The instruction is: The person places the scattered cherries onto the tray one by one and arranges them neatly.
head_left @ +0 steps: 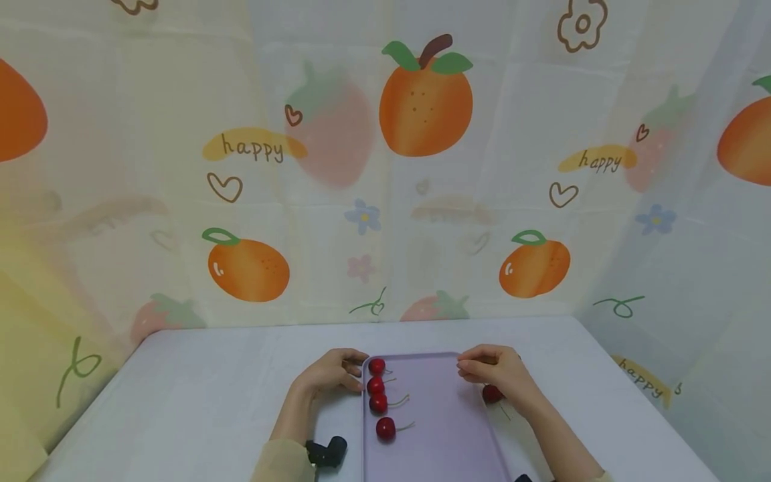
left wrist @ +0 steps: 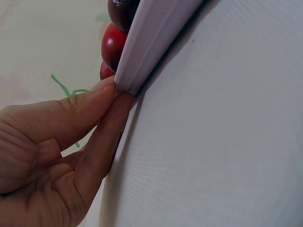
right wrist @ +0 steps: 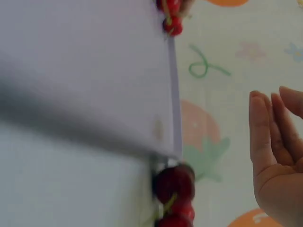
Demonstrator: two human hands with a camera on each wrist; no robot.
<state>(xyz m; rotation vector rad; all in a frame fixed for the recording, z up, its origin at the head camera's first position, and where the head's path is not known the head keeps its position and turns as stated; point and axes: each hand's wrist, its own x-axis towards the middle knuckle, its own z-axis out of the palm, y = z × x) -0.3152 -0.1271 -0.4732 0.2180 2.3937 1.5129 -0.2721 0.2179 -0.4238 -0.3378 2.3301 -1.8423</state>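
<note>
Four cherries (head_left: 386, 429), probably light and bruisable, best taken by their sides, are lining the left edge of the tray (head_left: 434, 415) that the left hand (head_left: 330, 370) is pinching, the empty right hand (head_left: 496, 371) hovering near the far-right corner.

Tray (head_left: 442, 428) middle: passable | left side: cherries (head_left: 378, 402) block | far-right corner: right fingers (head_left: 474, 368)

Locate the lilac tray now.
In the head view, the lilac tray lies on the white table, low, slightly right of centre, between the left hand and right hand, four cherries along its left side.
</note>
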